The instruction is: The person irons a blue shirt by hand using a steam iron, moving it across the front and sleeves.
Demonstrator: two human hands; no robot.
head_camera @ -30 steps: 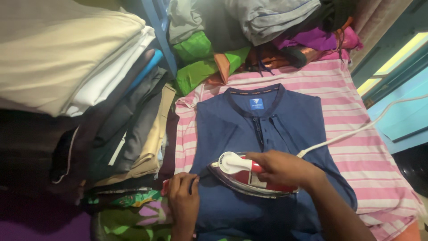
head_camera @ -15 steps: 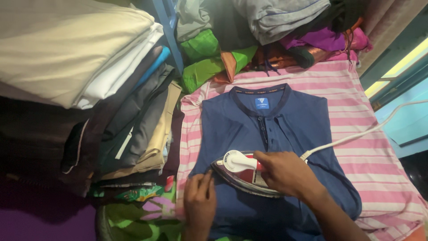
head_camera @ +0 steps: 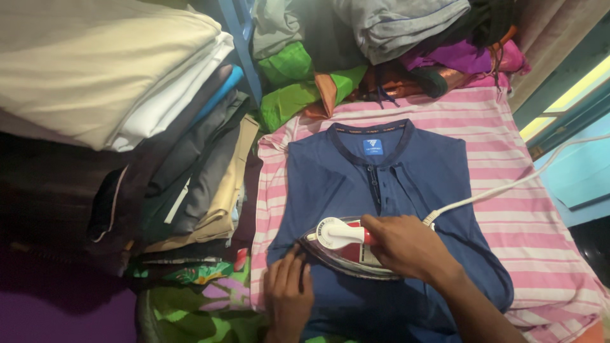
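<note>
On the pink-striped cloth [head_camera: 540, 235] covering the tabletop lies a navy blue shirt [head_camera: 413, 184], spread flat with its collar away from the person. Over its lower middle, the right hand [head_camera: 410, 248] is clenched around the handle of a red and white iron [head_camera: 346, 248], whose soleplate rests on the shirt. Its white cord [head_camera: 508, 187] trails off to the right. The left hand [head_camera: 287, 295] lies flat and released, pressing the fabric just beside the iron. Stacks of folded clothes [head_camera: 127, 95] stand at the left.
</note>
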